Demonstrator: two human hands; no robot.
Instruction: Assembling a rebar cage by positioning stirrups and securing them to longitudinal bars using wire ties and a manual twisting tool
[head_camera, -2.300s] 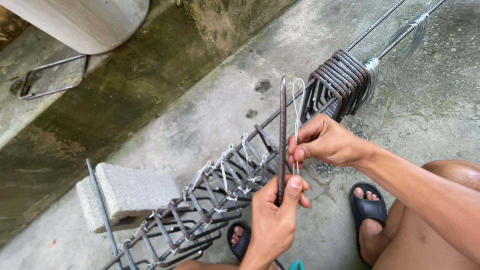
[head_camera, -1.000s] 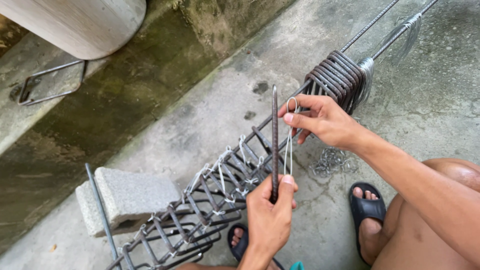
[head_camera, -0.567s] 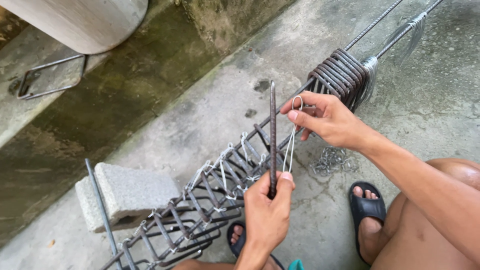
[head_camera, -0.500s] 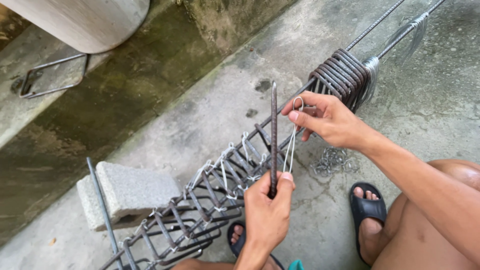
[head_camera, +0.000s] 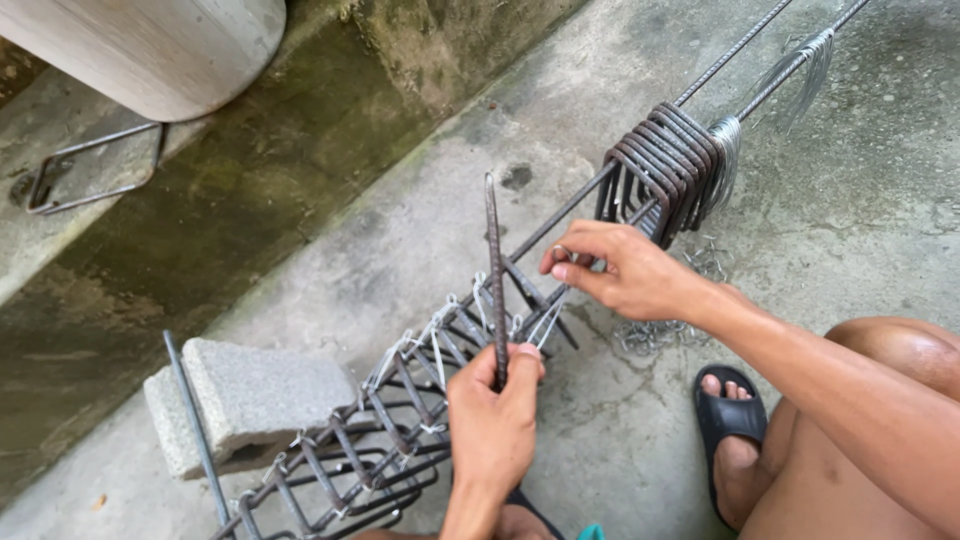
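Rebar stirrup stands upright on top of the rebar cage, at the cage's open far end. Left hand grips the stirrup low down, fingers wrapped tight round the bar, thumb on top. Right hand sits just beyond the stirrup, fingers pinched narrow on a loop of thin tie wire; the wire runs down to the cage bars right beside the stirrup's base. White wire ties already show on the cage joints nearer the person. Further along the cage's long bars, a bundle of loose stirrups hangs bunched together, a hank of tie wire just past it. Concrete block props the cage from the left. Loose wire scraps lie on the concrete floor under the right wrist. Black sandal beside the cage.
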